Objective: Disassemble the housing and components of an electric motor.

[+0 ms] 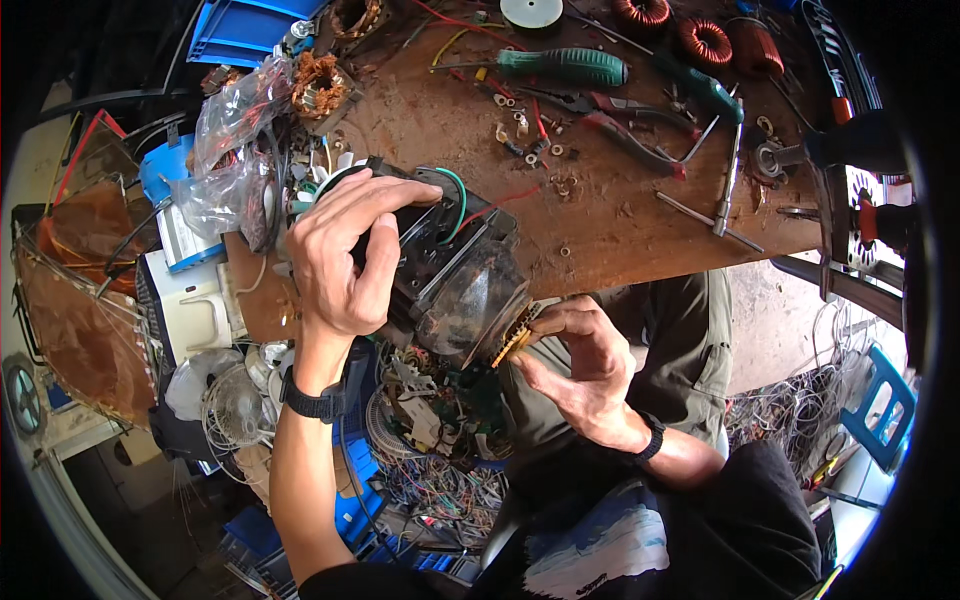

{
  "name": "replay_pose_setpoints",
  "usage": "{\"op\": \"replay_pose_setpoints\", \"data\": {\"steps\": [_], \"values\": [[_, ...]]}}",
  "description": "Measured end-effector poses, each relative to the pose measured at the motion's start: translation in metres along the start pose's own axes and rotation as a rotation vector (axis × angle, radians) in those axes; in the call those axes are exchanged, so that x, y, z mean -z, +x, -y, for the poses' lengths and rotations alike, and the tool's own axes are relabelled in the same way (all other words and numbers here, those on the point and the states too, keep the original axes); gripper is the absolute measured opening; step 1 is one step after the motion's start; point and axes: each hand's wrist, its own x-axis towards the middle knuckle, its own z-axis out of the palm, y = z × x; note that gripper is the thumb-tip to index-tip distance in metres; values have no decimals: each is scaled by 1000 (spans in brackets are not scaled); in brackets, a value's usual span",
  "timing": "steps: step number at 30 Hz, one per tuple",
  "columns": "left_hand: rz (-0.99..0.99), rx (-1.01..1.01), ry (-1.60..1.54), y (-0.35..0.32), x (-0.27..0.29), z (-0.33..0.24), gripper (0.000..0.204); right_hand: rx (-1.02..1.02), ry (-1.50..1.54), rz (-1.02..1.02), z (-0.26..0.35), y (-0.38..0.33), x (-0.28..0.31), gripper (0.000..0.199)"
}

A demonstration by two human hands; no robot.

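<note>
A black motor housing [470, 290] with a domed, smeared end lies tilted at the near edge of the workbench, its domed end toward my right hand. A green wire [461, 200] and a thin red wire [500, 204] come out of its top. My left hand [350, 255] is closed over the housing's left side, fingers across the top and thumb on the near side. At the domed end, my right hand [585, 370] pinches a yellow-orange toothed ring [513, 343] between thumb and fingers. The fingertips hide part of that ring.
On the workbench [620, 225] lie a green-handled screwdriver [565, 67], red-handled pliers [635, 143], a T-handled wrench [724, 205] and scattered nuts. Copper coils [705, 41] sit at the back. Plastic-bagged parts [235, 130] crowd the left; circuit boards [435, 410] fill a container below.
</note>
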Motion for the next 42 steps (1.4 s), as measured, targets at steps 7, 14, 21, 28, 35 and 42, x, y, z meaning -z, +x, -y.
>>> {"op": "replay_pose_setpoints", "data": {"steps": [7, 14, 21, 28, 35, 42], "values": [[4, 19, -8, -2, 1, 0, 33, 133, -173, 57, -2, 5, 6, 41], [11, 12, 8, -1, 2, 0, 33, 179, -236, 49, -6, 3, 9, 41], [-4, 10, -16, -2, -1, -1, 33, 186, -187, 15, -9, 2, 4, 40], [-14, 41, -13, -3, -1, -4, 35, 137, -58, 22, -13, -1, 8, 41], [-13, 60, 2, -4, -1, -8, 37, -88, 73, 12, -4, -6, 6, 26], [-20, 93, -32, -3, -5, -9, 37, -172, 207, -38, 3, -4, -7, 19]]}}
